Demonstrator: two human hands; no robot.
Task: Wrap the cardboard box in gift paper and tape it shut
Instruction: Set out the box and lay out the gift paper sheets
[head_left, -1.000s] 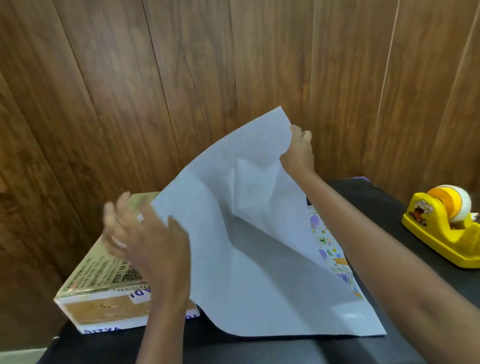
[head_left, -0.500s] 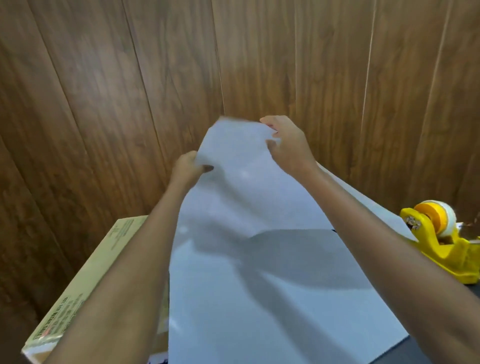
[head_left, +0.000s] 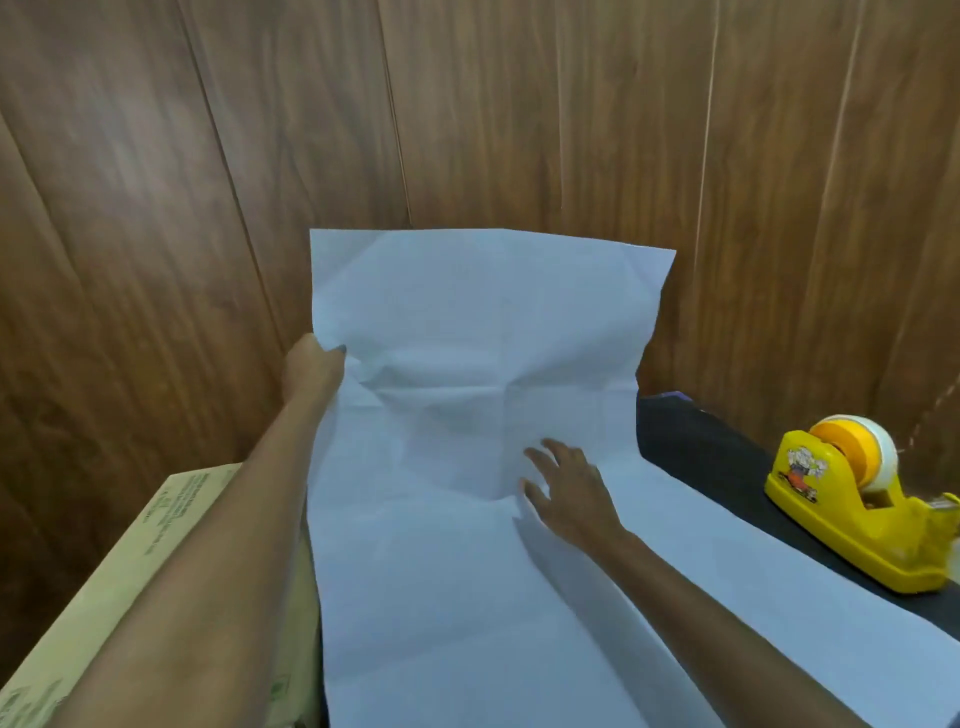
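Note:
The gift paper (head_left: 467, 322) lies white side up across the dark table, and its far part stands up against the wooden wall. My left hand (head_left: 311, 364) grips the paper's left edge where the sheet bends upward. My right hand (head_left: 566, 488) rests on the middle of the sheet with fingers spread and flat. The cardboard box (head_left: 140, 566) sits at the left, beside the paper, partly hidden under my left forearm. A yellow tape dispenser (head_left: 857, 514) stands at the right.
A wooden panelled wall (head_left: 519, 104) rises right behind the table. A strip of the black table top (head_left: 696, 447) shows between the paper and the tape dispenser.
The paper has been spread out flat, its far end leaning on the wall. My right hand let go of the top edge and came down onto the sheet. My left hand moved down the left edge.

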